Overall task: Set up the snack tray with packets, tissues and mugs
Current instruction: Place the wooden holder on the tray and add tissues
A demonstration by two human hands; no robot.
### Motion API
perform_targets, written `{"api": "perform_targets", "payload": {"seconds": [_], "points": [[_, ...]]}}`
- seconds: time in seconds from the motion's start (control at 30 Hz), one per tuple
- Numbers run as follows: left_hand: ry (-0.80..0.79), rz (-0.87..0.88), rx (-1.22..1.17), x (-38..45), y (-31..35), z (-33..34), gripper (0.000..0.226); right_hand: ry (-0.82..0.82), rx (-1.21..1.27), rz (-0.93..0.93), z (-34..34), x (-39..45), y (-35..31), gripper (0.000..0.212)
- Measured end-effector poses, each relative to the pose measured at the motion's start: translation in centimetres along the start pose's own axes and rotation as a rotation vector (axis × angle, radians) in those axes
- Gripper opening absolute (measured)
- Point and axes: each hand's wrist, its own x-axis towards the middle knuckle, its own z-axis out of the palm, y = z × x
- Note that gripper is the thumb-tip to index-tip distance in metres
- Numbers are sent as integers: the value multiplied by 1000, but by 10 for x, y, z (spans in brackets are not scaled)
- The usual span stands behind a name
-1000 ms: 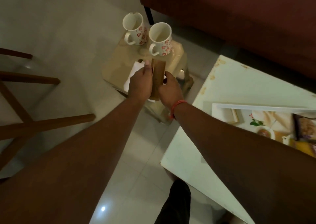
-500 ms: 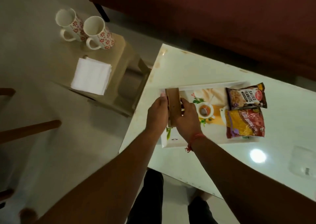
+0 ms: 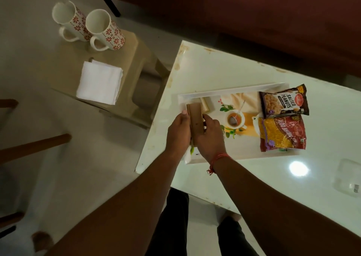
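My left hand and my right hand grip a brown wooden tissue holder from both sides, upright, over the left end of the white printed tray. A salted peanuts packet and an aloo bhujia packet lie at the tray's right end. Two white mugs with red flowers stand on a beige plastic stool to the left, beside a stack of white tissues. Whether the holder's base touches the tray is hidden by my hands.
The tray sits on a white glossy table whose corner points toward the stool. A dark red sofa runs along the back. Brown wooden chair legs stand at the left. My dark-trousered legs are below the table edge.
My hands lifted the wooden holder off the stool, uncovering the tissues, and carried it right to the tray's left end. In the last half second it barely moved.
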Motion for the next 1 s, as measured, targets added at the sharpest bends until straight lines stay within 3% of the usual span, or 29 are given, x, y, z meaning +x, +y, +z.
{"api": "perform_targets", "payload": {"seconds": [0.2, 0.43, 0.8, 1.0], "points": [[14, 51, 18, 4, 1, -8, 41, 75, -35, -3, 14, 2, -9, 48], [122, 198, 43, 13, 22, -44, 37, 163, -123, -201, 39, 13, -45, 56], [374, 394, 308, 80, 33, -188, 33, -124, 91, -315, 145, 48, -147, 45], [408, 374, 335, 105, 40, -246, 34, -142, 98, -304, 189, 57, -193, 44]]}}
